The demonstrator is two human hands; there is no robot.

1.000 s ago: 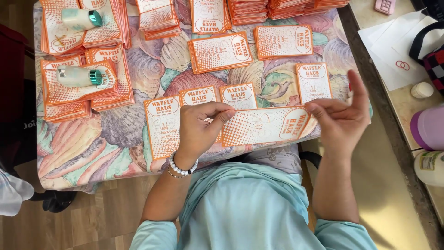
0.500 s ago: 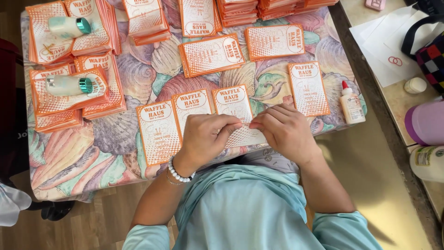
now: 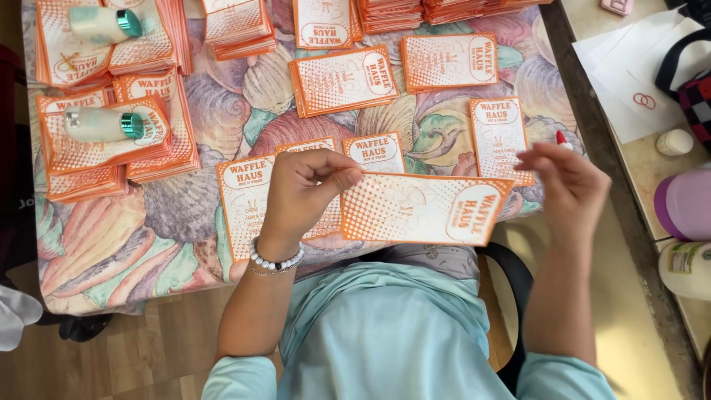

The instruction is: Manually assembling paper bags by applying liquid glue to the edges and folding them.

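My left hand point(image 3: 300, 196) pinches the left end of an orange-and-white printed paper card point(image 3: 426, 209) and holds it flat above the table's near edge. My right hand point(image 3: 566, 189) is blurred, fingers apart, just off the card's right end; I cannot tell if it touches the card. Under the hands, several matching cards point(image 3: 244, 204) lie in a row on the shell-patterned tablecloth point(image 3: 111, 237). The red tip of a glue bottle point(image 3: 561, 138) shows behind my right hand.
Stacks of the same cards point(image 3: 152, 152) fill the left and far side of the table; two pale bottles with teal caps point(image 3: 104, 124) lie on them. On the counter at the right are white papers point(image 3: 629, 67), a purple container point(image 3: 685, 204) and a white bottle point(image 3: 685, 267).
Both hands were pressed together on a card at the table edge. Now the left hand lifts a card sideways and the right hand has swung out to the right.
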